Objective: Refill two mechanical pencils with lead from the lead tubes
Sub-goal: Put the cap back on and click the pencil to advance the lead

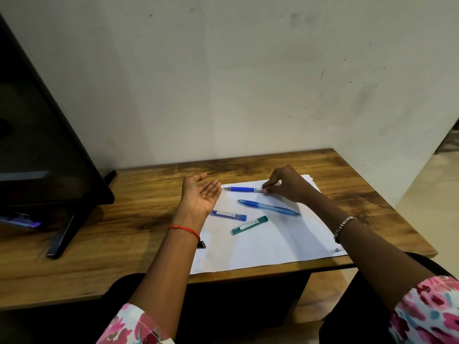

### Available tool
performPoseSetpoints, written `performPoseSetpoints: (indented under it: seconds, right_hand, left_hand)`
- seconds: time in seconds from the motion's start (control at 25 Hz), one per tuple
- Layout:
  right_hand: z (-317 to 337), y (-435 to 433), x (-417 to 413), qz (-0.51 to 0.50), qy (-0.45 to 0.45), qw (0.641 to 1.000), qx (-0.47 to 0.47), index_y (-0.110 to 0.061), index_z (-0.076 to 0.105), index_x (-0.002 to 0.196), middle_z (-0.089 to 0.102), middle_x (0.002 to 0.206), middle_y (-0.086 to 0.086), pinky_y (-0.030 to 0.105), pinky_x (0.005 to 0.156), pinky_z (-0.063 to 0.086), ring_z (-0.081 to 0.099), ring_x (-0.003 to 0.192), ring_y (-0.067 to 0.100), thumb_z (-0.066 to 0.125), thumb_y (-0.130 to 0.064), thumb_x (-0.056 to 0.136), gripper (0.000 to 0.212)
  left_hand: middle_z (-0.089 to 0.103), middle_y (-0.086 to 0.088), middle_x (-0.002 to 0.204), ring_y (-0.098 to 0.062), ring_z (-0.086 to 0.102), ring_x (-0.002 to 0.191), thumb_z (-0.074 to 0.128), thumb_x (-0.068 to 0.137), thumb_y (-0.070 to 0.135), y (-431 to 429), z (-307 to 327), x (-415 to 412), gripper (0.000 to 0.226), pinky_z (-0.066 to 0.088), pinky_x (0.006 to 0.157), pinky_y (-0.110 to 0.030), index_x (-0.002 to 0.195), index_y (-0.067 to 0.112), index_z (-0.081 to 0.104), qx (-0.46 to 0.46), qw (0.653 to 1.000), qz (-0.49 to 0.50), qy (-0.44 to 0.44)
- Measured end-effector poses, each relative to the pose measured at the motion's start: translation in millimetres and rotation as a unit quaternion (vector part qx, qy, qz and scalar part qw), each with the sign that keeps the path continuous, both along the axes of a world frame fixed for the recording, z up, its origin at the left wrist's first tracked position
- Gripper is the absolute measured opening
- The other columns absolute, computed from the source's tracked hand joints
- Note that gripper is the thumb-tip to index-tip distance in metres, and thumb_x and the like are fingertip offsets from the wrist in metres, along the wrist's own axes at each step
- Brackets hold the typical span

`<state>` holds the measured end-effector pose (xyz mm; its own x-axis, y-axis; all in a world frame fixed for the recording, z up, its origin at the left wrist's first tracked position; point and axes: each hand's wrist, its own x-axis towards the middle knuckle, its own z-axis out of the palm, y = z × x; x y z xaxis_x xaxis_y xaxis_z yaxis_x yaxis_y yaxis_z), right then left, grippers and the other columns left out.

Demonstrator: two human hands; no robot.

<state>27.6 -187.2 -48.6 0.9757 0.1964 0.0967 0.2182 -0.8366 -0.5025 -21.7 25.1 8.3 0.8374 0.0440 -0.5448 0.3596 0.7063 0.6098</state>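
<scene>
A dark blue mechanical pencil (242, 189) lies level over the white paper (273, 244), tip pointing left. My right hand (285, 184) pinches its rear end between thumb and fingers. My left hand (201, 194) is held palm up with fingers apart just left of the pencil's tip, holding nothing. A second, lighter blue pencil (269, 207) lies on the paper nearer me. Two lead tubes rest on the sheet: a blue tube (229, 215) beside my left wrist and a green tube (249, 225) to its right.
The paper lies on a wooden desk (111, 239) against a pale wall. A dark monitor (37, 157) on a stand fills the left side. A small black piece (201, 244) sits by my left forearm at the paper's edge.
</scene>
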Motion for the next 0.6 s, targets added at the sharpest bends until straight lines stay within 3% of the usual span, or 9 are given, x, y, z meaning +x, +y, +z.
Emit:
performPoseSetpoints:
  seconds: [0.32,0.6]
  right_hand:
    - [3,4,-1,0.0,0.008,1.0,0.013,-0.008,0.073,0.099,0.068,0.098,0.015,0.042,0.084,0.047,0.052,0.099,0.034,0.074,-0.024,0.075,0.029]
    - [13,8,-8,0.024,-0.006,0.999,0.041,-0.002,0.071,0.102,0.069,0.099,0.018,0.029,0.084,0.034,0.056,0.096,0.03,0.073,-0.018,0.076,0.031]
  left_hand:
    - [0.053,-0.021,0.13,-0.029,0.053,0.12,0.042,0.091,0.013,-1,1,-1,0.037,0.042,0.103,-0.033,0.122,-0.007,0.046,0.005,1.0,-0.006,-0.001]
    - [0.054,-0.021,0.129,-0.029,0.054,0.119,0.043,0.09,0.011,-1,-1,1,0.036,0.043,0.099,-0.032,0.121,-0.006,0.048,0.009,1.0,-0.011,-0.003]
